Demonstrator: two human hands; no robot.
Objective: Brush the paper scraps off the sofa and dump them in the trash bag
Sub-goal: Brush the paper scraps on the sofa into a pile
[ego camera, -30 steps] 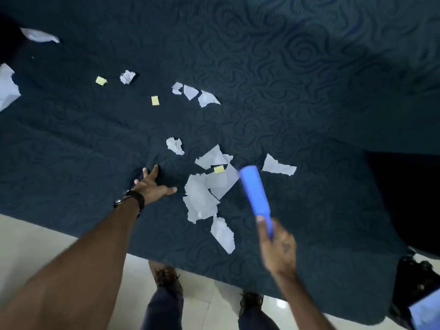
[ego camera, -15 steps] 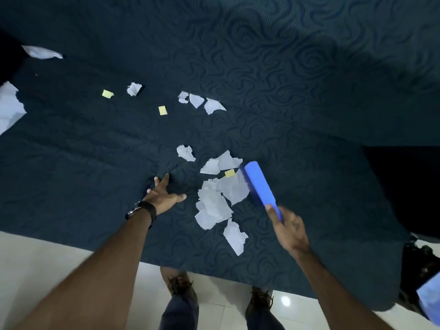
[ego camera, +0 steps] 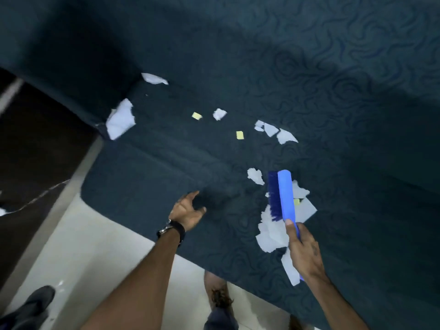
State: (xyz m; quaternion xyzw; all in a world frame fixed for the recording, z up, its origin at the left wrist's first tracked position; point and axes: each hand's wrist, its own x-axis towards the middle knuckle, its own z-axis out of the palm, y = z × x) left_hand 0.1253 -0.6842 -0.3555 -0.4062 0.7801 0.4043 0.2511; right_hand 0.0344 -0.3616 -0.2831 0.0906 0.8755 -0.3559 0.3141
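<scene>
**Sweeping torn paper on a dark teal sofa seat**

Gripping the handle of a blue hand brush [ego camera: 283, 196], the right hand [ego camera: 303, 252] sits at about 5 o'clock in the view, fingers curled round the grip with the thumb laid along the brush back. The brush head points up toward 12 o'clock, its dark blue bristles turned to the left, over a heap of white paper scraps [ego camera: 271, 232] near the front edge of the sofa seat [ego camera: 166, 163]. A small yellow scrap [ego camera: 296, 201] peeks out just right of the brush.

The left hand [ego camera: 188, 210], wearing a wristwatch [ego camera: 171, 231], lies near 6 o'clock with fingers loosely spread and holds nothing; whether it touches the fabric cannot be told.

Farther back, a crumpled white scrap [ego camera: 255, 176] lies just left of the brush tip. Beyond it, toward 12 o'clock, three white pieces [ego camera: 276, 133], two yellow bits [ego camera: 240, 135] and a white ball [ego camera: 219, 114] are scattered. At 10 o'clock, a large white piece [ego camera: 120, 120] rests against the armrest [ego camera: 71, 75], another [ego camera: 153, 78] behind it.

No container shows in view.
</scene>
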